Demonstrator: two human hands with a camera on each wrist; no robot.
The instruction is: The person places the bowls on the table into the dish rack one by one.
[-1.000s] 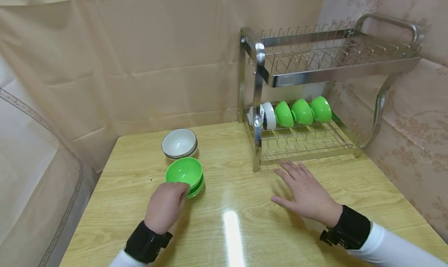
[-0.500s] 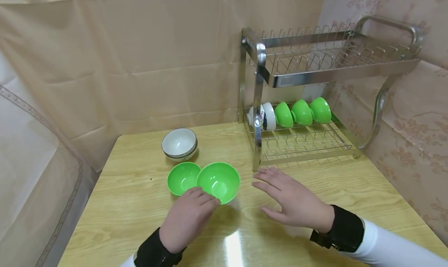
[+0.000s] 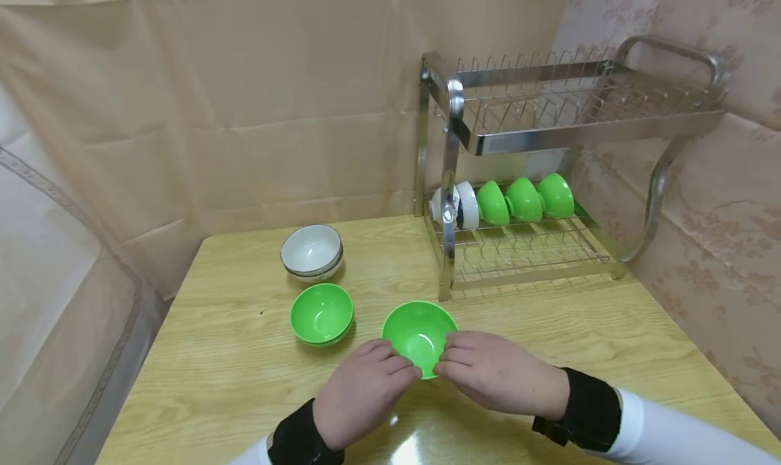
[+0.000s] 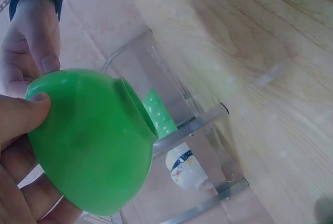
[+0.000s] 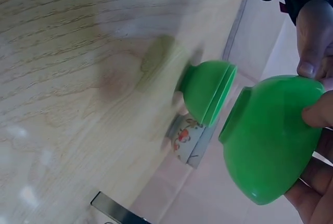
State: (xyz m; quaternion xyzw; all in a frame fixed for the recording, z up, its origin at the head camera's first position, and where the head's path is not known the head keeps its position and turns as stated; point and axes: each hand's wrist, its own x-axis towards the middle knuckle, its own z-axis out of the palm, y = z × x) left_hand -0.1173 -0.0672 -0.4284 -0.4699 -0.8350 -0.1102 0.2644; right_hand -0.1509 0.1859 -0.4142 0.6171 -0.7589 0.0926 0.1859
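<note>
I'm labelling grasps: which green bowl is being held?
The single green bowl gripped by left hand and right hand; the others sit in the green stack or on the rack.

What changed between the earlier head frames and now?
The left hand carried the top green bowl off its stack, rightward and toward the person. The right hand moved left and took hold of it too. White bowls on the table and the dish rack stayed put.

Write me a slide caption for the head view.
Left hand and right hand hold a green bowl above a table, stacked bowls at left, dish rack at back right.
</note>
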